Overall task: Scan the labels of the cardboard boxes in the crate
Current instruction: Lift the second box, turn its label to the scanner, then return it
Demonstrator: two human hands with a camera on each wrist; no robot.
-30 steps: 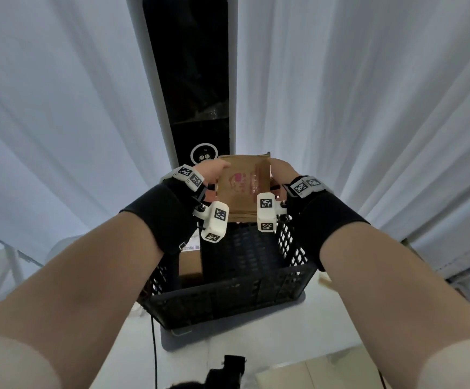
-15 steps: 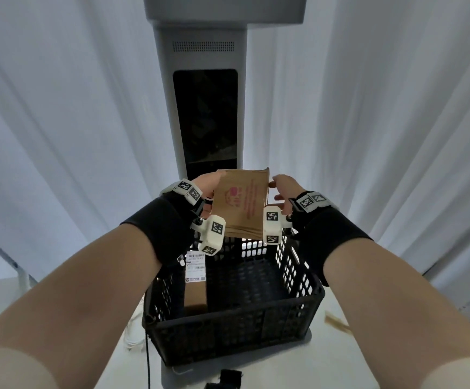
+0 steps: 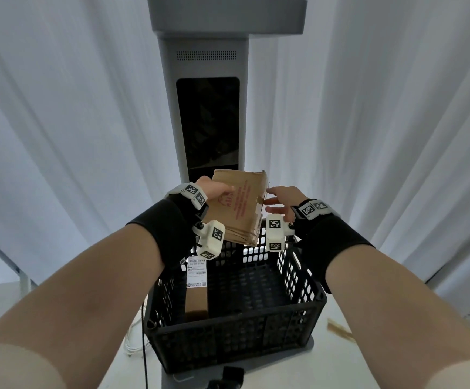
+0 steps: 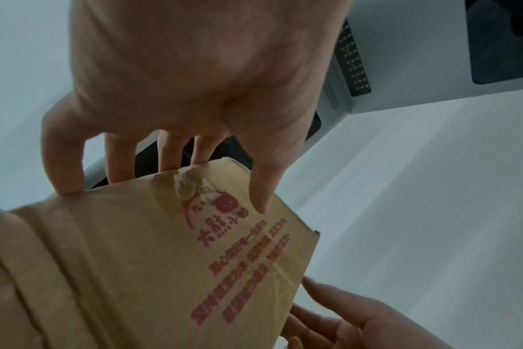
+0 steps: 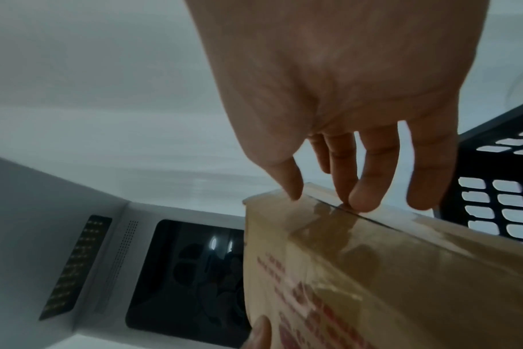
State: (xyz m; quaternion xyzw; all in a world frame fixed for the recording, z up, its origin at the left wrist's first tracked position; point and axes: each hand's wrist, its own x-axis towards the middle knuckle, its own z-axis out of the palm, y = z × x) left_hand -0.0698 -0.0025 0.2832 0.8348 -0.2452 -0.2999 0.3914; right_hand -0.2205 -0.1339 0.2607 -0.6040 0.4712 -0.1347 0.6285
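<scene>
Both hands hold one box [image 3: 239, 210] in the air over the far edge of the crate [image 3: 236, 329], just in front of the scanner [image 3: 207, 113]. The left hand [image 3: 214, 189] grips its left edge, thumb on the printed face and fingers behind. The right hand [image 3: 281, 200] touches the right edge with fingers nearly straight, steadying it more than clasping it; the right wrist view shows the fingertips [image 5: 364, 200] resting along a taped seam. A grip by the edges probably keeps the faces uncovered, so a label can be turned toward the dark scanner window.

The box is flat brown cardboard, worn and creased, with a dented far corner. The face toward the person carries a red logo and lines of red print, crossed by clear tape [image 4: 188, 181] that looks wrinkled. No shipping label shows on this side; it may sit on the hidden face toward the scanner, but that cannot be told.

A second box [image 3: 197, 299] stands on edge inside the crate against its left wall, a white barcode label [image 3: 196, 272] on its upper end. The black perforated crate sits on a white worktop [image 3: 337, 360], with a cable [image 3: 144, 357] running down near its left corner
</scene>
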